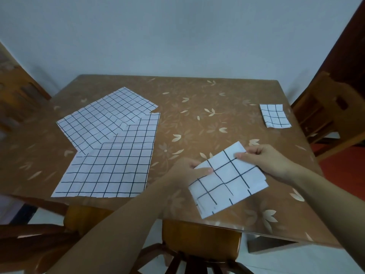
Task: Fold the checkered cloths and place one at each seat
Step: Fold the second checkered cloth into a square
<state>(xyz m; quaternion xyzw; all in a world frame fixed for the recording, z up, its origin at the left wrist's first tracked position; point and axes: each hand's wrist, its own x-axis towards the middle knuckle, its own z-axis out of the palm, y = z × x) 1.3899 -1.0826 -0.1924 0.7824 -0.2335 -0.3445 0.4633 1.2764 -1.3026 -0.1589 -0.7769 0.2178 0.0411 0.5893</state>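
A folded white cloth with black check lines (227, 180) is held just above the near right part of the table. My left hand (187, 169) pinches its left edge and my right hand (262, 159) pinches its far corner. Two unfolded checkered cloths lie flat and overlapping on the left side: the nearer one (110, 171) lies over the farther one (104, 115). A small folded checkered cloth (274, 115) rests at the right edge of the table, in front of the right chair.
The brown table (197, 107) has a glossy leaf-patterned cover. Wooden chairs stand at the right (331, 115), at the left (17, 91), at the near side below me (199, 240) and at the near left (39, 234). A pale wall is behind.
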